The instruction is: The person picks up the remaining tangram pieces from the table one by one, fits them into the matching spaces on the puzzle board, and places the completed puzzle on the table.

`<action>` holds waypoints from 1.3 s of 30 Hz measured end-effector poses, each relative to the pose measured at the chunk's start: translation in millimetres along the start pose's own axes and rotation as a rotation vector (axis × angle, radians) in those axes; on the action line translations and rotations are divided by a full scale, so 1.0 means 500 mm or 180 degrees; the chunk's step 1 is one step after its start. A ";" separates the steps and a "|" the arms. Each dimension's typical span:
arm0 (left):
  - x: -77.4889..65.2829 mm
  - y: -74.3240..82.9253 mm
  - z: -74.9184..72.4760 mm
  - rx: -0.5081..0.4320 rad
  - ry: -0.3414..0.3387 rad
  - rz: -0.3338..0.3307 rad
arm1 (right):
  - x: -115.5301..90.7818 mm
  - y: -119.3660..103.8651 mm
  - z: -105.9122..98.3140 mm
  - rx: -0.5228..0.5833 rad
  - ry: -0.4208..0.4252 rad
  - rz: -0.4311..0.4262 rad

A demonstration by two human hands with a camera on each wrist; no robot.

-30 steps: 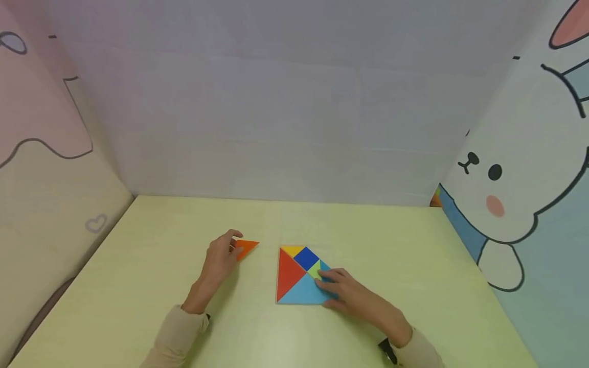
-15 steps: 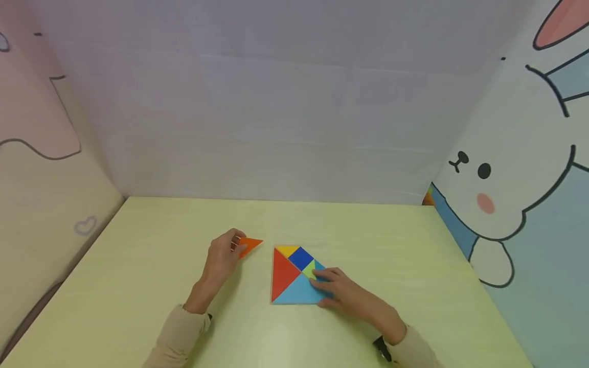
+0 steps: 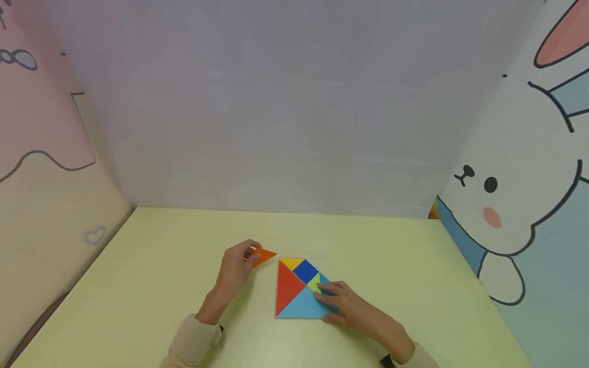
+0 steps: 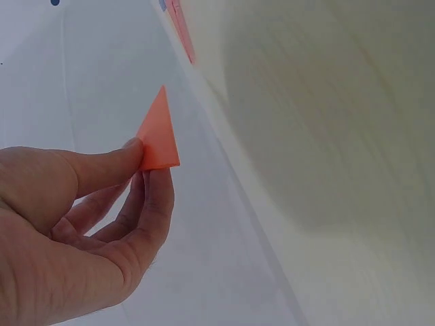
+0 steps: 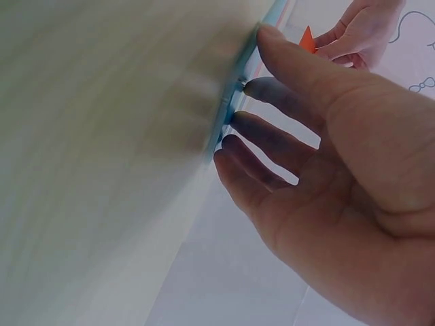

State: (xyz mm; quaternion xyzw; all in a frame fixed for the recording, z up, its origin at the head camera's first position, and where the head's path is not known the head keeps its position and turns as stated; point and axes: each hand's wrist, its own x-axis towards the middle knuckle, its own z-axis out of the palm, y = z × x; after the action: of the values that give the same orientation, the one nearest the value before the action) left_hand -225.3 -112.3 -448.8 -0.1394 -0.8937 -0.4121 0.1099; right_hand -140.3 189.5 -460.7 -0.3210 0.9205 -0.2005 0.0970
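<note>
My left hand (image 3: 234,268) pinches an orange tangram triangle (image 3: 263,256) between thumb and fingers, up and left of the assembled pieces. In the left wrist view the orange triangle (image 4: 160,139) is held off the table, one corner pointing up. Fingertips of my right hand (image 3: 354,306) rest on the lower right of the tangram, with the thumb at its bottom edge. A red triangle (image 3: 287,290), light blue triangle (image 3: 299,308), dark blue square (image 3: 306,271), yellow piece (image 3: 291,263) and green piece (image 3: 313,282) lie together. The hand partly covers another blue piece (image 3: 324,279).
The pieces lie on a pale yellow table (image 3: 184,240). A grey-white wall (image 3: 294,128) stands behind it, and side panels with cartoon drawings, including a rabbit (image 3: 520,204), flank both sides.
My left hand has carried the orange triangle rightward, closer to the tangram's upper left corner. The right hand stays on the pieces. The head view has shifted slightly.
</note>
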 end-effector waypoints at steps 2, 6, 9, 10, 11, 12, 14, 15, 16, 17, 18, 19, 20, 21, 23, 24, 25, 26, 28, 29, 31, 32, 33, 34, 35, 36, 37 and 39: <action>0.000 0.004 0.006 -0.0030 -0.0007 0.0023 | -0.005 0.000 0.001 0.0001 0.0022 -0.0004; 0.002 0.008 0.014 -0.0068 -0.0019 0.0064 | -0.008 0.001 0.001 0.0023 0.0073 -0.0013; 0.003 0.010 0.013 -0.0046 -0.0011 0.0080 | -0.006 -0.001 0.001 0.0059 0.0083 -0.0052; 0.003 0.012 0.015 -0.0040 -0.0011 0.0083 | -0.007 0.000 0.002 0.0068 0.0079 -0.0053; 0.003 0.014 0.017 -0.0039 -0.0012 0.0082 | -0.008 0.000 0.002 0.0075 0.0078 -0.0062; 0.003 0.015 0.018 -0.0038 -0.0013 0.0085 | -0.008 0.000 0.003 0.0078 0.0078 -0.0068; 0.004 0.017 0.021 -0.0033 -0.0015 0.0098 | -0.009 0.000 0.004 0.0083 0.0086 -0.0087; 0.004 0.018 0.022 -0.0031 -0.0011 0.0110 | -0.009 0.000 0.004 0.0084 0.0093 -0.0095; 0.005 0.018 0.023 -0.0034 -0.0006 0.0125 | -0.008 0.000 0.004 0.0074 0.0102 -0.0107; 0.007 0.019 0.025 -0.0041 -0.0002 0.0136 | -0.007 0.000 0.004 0.0051 0.0103 -0.0114; 0.008 0.018 0.027 -0.0043 0.0003 0.0144 | -0.006 0.000 0.003 0.0032 0.0105 -0.0114; 0.010 0.018 0.030 -0.0048 0.0003 0.0146 | -0.006 0.000 0.002 0.0021 0.0105 -0.0114; 0.011 0.018 0.032 -0.0053 0.0006 0.0152 | -0.005 0.000 0.001 0.0003 0.0101 -0.0113; 0.013 0.017 0.035 -0.0063 0.0001 0.0155 | -0.004 0.000 0.001 -0.0008 0.0091 -0.0102; 0.017 0.018 0.040 -0.0080 -0.0019 0.0159 | -0.004 0.001 -0.001 -0.0031 0.0075 -0.0074; 0.020 0.018 0.043 -0.0080 -0.0029 0.0175 | -0.004 0.002 -0.001 -0.0026 0.0079 -0.0067; 0.020 0.020 0.045 -0.0095 -0.0037 0.0188 | -0.005 0.002 -0.002 -0.0025 0.0076 -0.0066; 0.021 0.021 0.046 -0.0109 -0.0042 0.0198 | -0.006 0.001 -0.002 -0.0028 0.0077 -0.0070; 0.023 0.024 0.048 -0.0139 -0.0063 0.0199 | -0.007 0.001 -0.003 -0.0032 0.0084 -0.0078; 0.024 0.026 0.049 -0.0142 -0.0071 0.0194 | -0.007 0.001 -0.004 -0.0038 0.0087 -0.0085; 0.026 0.028 0.052 -0.0157 -0.0090 0.0165 | -0.007 0.001 -0.004 -0.0040 0.0090 -0.0102; 0.027 0.029 0.054 -0.0168 -0.0103 0.0145 | -0.006 0.001 -0.003 -0.0042 0.0090 -0.0104; 0.027 0.030 0.056 -0.0177 -0.0113 0.0130 | -0.006 0.002 -0.004 -0.0055 0.0103 -0.0122; 0.029 0.032 0.057 -0.0188 -0.0123 0.0115 | -0.006 0.002 -0.004 -0.0059 0.0106 -0.0121; 0.030 0.034 0.059 -0.0197 -0.0129 0.0102 | -0.006 0.001 -0.004 -0.0061 0.0112 -0.0125; 0.031 0.036 0.060 -0.0211 -0.0135 0.0084 | -0.006 0.001 -0.004 -0.0053 0.0117 -0.0126; 0.031 0.038 0.061 -0.0227 -0.0139 0.0060 | -0.006 0.001 -0.004 -0.0036 0.0116 -0.0122; 0.031 0.043 0.063 -0.0253 -0.0146 0.0002 | -0.007 0.001 -0.003 -0.0015 0.0128 -0.0143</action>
State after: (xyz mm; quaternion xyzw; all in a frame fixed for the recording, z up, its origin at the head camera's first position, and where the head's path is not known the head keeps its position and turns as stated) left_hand -235.4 -72.2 -449.1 -0.1533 -0.8788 -0.4440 0.0839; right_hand -138.2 192.4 -459.2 -0.3378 0.9153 -0.2069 0.0732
